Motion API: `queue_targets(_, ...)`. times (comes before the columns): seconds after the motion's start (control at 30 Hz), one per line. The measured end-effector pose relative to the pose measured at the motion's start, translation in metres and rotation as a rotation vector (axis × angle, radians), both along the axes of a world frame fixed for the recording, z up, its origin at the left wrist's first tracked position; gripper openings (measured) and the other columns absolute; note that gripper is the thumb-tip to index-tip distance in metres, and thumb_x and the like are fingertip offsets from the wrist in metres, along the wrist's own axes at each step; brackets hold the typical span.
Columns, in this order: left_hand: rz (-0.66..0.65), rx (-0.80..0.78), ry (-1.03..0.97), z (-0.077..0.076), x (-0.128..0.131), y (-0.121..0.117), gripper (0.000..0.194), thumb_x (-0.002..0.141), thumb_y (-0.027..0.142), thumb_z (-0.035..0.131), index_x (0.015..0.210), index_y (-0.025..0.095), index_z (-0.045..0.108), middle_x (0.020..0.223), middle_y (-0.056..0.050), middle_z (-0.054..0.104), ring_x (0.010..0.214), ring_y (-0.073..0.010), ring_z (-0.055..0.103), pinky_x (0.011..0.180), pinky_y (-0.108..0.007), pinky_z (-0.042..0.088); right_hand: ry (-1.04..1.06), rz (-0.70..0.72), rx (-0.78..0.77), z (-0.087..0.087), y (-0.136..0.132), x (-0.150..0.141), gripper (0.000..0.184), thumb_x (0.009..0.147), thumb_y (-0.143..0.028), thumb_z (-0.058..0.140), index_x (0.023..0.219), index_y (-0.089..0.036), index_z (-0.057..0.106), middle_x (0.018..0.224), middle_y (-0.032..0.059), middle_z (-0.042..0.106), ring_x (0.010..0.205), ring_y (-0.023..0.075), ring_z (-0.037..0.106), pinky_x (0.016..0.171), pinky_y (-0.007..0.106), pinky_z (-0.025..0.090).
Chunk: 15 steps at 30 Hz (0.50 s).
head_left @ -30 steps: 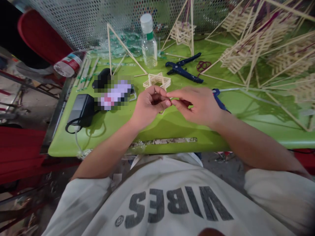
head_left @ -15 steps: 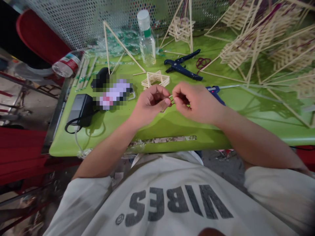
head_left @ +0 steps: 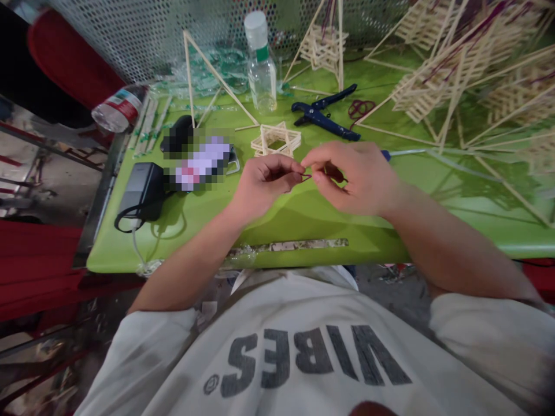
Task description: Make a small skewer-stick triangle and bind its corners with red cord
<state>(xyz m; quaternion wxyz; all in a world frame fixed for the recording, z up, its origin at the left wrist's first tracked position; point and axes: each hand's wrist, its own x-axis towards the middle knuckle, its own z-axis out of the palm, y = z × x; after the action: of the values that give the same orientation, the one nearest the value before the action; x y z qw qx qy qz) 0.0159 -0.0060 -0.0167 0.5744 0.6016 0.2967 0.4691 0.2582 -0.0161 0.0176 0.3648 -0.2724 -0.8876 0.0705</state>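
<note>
Between my fingertips runs a short bit of thin dark red cord (head_left: 306, 177), most of it hidden by the fingers. My left hand (head_left: 264, 185) pinches it between thumb and forefinger. Close against it, my right hand (head_left: 353, 176) has its fingers curled with thumb and forefinger at the cord's other end. Just behind my hands lies a small star-shaped frame of stacked wooden sticks (head_left: 276, 140). Partly covered by my right hand is a blue glue gun (head_left: 385, 155).
Blue cutters (head_left: 327, 115) lie behind my right hand beside a coil of dark red cord (head_left: 361, 108). A clear bottle (head_left: 261, 69) stands at the back. Stick structures (head_left: 433, 75) crowd the right; a black charger (head_left: 142, 190) and a blurred-out phone (head_left: 203, 164) lie left.
My right hand has shifted slightly, its fingers opening a little around the cord. More of the dark red cord shows between the fingertips. The view has moved slightly.
</note>
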Motion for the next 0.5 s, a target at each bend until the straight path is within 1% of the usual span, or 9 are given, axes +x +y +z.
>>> queue_targets(0.1,-0.009,-0.033,0.069,0.004,0.000,-0.003,0.006,0.088,0.019,0.091,0.093,0.016,0.090,0.081,-0.002,0.078,0.065,-0.0068,0.058,0.061,-0.021,0.045,-0.006,0.006,0.234,-0.002,0.006,0.001,0.020,0.109,-0.015,0.059,0.123,-0.027,0.067,0.098,-0.0020,0.082,0.076,0.0171,0.071,0.071,0.035,0.048)
queue_targets(0.17,-0.031,-0.040,0.094,0.007,0.000,-0.004,0.007,0.087,0.020,0.091,0.092,0.015,0.089,0.080,-0.001,0.077,0.065,-0.0066,0.057,0.061,-0.021,0.044,-0.032,-0.006,0.323,-0.003,0.009,0.002,0.024,0.109,-0.012,0.057,0.122,-0.028,0.067,0.104,-0.0013,0.085,0.085,0.0194,0.077,0.076,0.039,0.051)
queue_targets(0.27,-0.078,-0.064,0.127,0.008,0.000,-0.005,0.008,0.087,0.021,0.091,0.092,0.016,0.087,0.078,0.000,0.075,0.065,-0.0071,0.056,0.062,-0.022,0.044,-0.032,0.006,0.363,-0.004,0.010,0.004,0.030,0.110,-0.008,0.051,0.122,-0.030,0.068,0.112,-0.0019,0.086,0.092,0.0197,0.078,0.084,0.043,0.054)
queue_targets(0.33,-0.112,-0.086,0.130,0.007,0.000,-0.005,0.010,0.086,0.022,0.092,0.092,0.016,0.087,0.079,-0.001,0.075,0.067,-0.0081,0.058,0.063,-0.022,0.046,-0.020,0.029,0.356,-0.006,0.009,0.004,0.032,0.112,-0.010,0.049,0.123,-0.032,0.071,0.114,-0.0028,0.086,0.094,0.0197,0.078,0.088,0.045,0.055)
queue_targets(0.43,-0.167,-0.110,0.110,0.004,-0.001,-0.005,0.016,0.083,0.024,0.098,0.090,0.016,0.086,0.079,-0.001,0.076,0.070,-0.0093,0.061,0.065,-0.022,0.048,-0.031,0.035,0.358,-0.009,0.009,0.003,0.030,0.116,-0.018,0.050,0.126,-0.035,0.073,0.117,-0.0034,0.084,0.097,0.0199,0.077,0.092,0.046,0.055)
queue_targets(0.5,-0.198,-0.122,0.096,0.003,-0.001,-0.004,0.024,0.081,0.029,0.103,0.090,0.016,0.086,0.080,-0.002,0.076,0.071,-0.0098,0.062,0.066,-0.022,0.049,-0.047,0.012,0.375,-0.012,0.011,0.002,0.027,0.117,-0.020,0.050,0.125,-0.035,0.071,0.117,-0.0038,0.084,0.096,0.0197,0.077,0.092,0.046,0.053)
